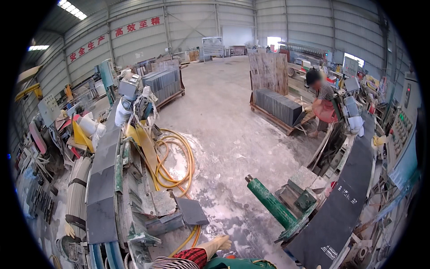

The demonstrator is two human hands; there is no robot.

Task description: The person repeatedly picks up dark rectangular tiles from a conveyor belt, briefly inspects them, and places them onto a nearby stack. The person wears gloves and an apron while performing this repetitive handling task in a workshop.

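My left hand [218, 245], in a pale yellow glove, comes in at the lower edge in front of a green apron [239, 263]. A red plaid cuff covers the wrist. Its fingers stretch out to the right, with nothing visible in them. Closest to it is a dark square stone tile [192, 211], tilted at the end of a machine frame, apart from the hand. An orange-yellow hose [190, 161] lies coiled beyond the tile. My right hand is not in view.
Dark slabs lie along the left conveyor [103, 184] and right conveyor [342, 201]. A green cylinder [271, 201] juts toward the aisle. Slab stacks stand on a left pallet [182, 92] and a right pallet [268, 114]. Another person [323, 103] bends beside the right stack.
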